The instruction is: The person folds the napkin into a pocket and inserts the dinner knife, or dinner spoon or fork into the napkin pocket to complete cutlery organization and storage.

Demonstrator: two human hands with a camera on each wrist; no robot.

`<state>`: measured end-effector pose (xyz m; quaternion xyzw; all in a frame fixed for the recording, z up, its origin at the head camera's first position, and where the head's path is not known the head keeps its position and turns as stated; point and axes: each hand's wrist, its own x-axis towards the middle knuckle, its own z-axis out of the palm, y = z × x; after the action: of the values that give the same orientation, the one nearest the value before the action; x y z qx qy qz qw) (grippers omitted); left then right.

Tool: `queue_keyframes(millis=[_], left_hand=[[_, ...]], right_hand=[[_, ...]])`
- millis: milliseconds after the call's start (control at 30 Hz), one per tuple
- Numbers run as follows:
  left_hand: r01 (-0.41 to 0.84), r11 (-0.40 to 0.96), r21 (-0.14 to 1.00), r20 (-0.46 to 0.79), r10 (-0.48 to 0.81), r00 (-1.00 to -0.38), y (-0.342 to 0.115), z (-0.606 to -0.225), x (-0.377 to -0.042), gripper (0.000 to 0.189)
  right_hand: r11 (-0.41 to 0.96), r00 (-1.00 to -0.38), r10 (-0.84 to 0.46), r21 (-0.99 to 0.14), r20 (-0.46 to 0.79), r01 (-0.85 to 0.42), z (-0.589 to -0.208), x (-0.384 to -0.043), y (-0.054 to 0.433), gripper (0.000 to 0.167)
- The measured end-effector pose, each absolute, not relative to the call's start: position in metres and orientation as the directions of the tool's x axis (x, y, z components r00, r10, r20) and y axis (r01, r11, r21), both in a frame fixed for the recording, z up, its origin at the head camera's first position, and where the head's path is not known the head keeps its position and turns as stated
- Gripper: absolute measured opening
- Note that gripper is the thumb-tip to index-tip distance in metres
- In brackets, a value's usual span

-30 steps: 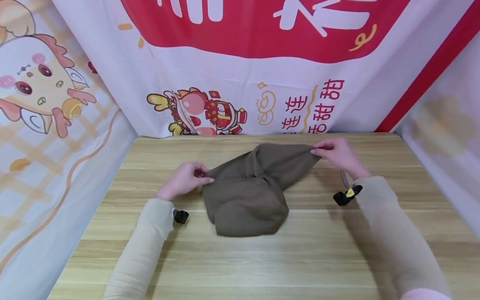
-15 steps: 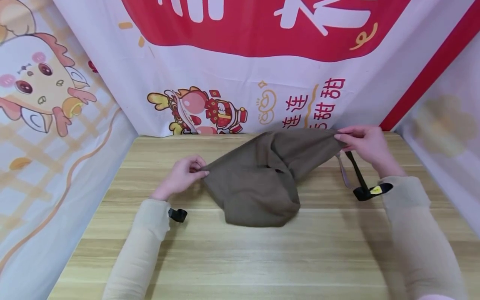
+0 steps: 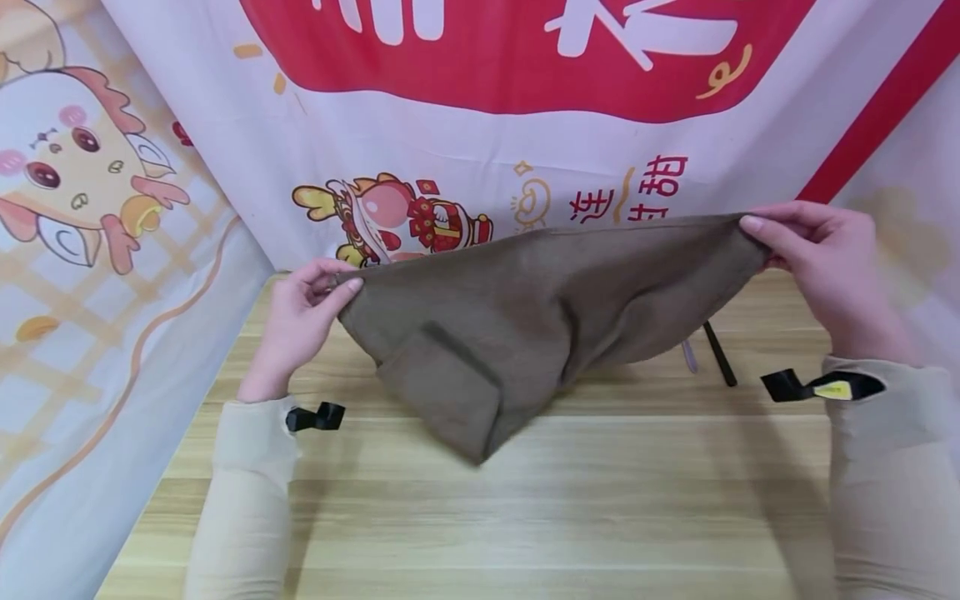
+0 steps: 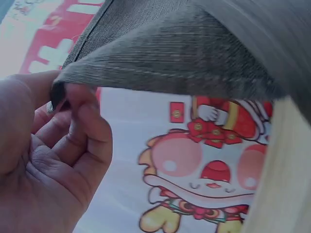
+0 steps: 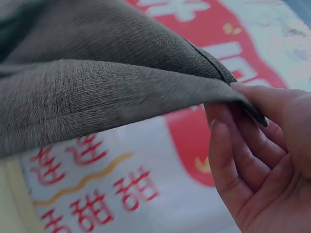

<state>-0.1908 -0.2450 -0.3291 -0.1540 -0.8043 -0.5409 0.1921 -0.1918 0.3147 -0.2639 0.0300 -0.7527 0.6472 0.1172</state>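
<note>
A dark brown cloth (image 3: pixel 517 308) with a stitched hem hangs between both hands above the table, its top edge stretched nearly straight. The left hand (image 3: pixel 300 321) pinches one top corner between thumb and fingers; the left wrist view shows that corner of the cloth (image 4: pixel 160 63) folded over the fingertips. At the other top corner, the right hand (image 3: pixel 825 267) pinches the fabric, higher than the left. In the right wrist view the cloth (image 5: pixel 107 92) runs leftward from the thumb. Its lower part sags, with a folded flap and a point hanging low in the middle.
Behind the cloth, a black handle (image 3: pixel 720 354) and a slim light purple handle (image 3: pixel 689 357) lie on the wooden table (image 3: pixel 480 533); their far ends are hidden. A printed white and red curtain (image 3: pixel 480 142) stands at the back, with printed cloth at both sides.
Both hands have risen and moved apart, the right one up and to the right, the left one up and to the left. The cloth has lifted off the table and spread wider.
</note>
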Motion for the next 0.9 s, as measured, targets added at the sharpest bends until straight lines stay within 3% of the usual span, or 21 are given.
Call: queue_keyframes(millis=[200,333,567,633,767,900], left_hand=[[0.417,0.324,0.849,0.465,-0.084,-0.881,-0.254,-0.319,-0.203,0.015],[0.304,0.347,0.887,0.366,-0.127,-0.922,-0.256,-0.338,-0.224,0.020],[0.132,0.412,0.901,0.186,-0.092,-0.978,-0.250,-0.399,-0.254,0.035],[0.072,0.449,0.891,0.107,-0.053,-0.993,-0.249,-0.415,-0.256,0.038],[-0.029,0.509,0.860,-0.042,0.013,-0.999,-0.248,-0.433,-0.254,0.046],[-0.071,0.543,0.837,-0.119,0.054,-0.991,-0.246,-0.439,-0.249,0.042]], right_hand=[[-0.051,-0.978,0.146,-0.986,0.150,-0.159,-0.256,-0.198,0.315,0.037],[-0.038,-0.993,0.105,-0.997,0.056,-0.060,-0.279,-0.223,0.309,0.038],[0.170,-0.999,0.034,-0.985,-0.009,0.015,-0.362,-0.262,0.297,0.038],[0.159,-0.999,-0.028,-0.987,-0.039,0.034,-0.383,-0.267,0.295,0.037],[0.240,-0.985,-0.131,-0.968,-0.113,0.079,-0.407,-0.268,0.290,0.050],[0.443,-0.972,-0.163,-0.893,-0.170,0.082,-0.417,-0.266,0.283,0.063]])
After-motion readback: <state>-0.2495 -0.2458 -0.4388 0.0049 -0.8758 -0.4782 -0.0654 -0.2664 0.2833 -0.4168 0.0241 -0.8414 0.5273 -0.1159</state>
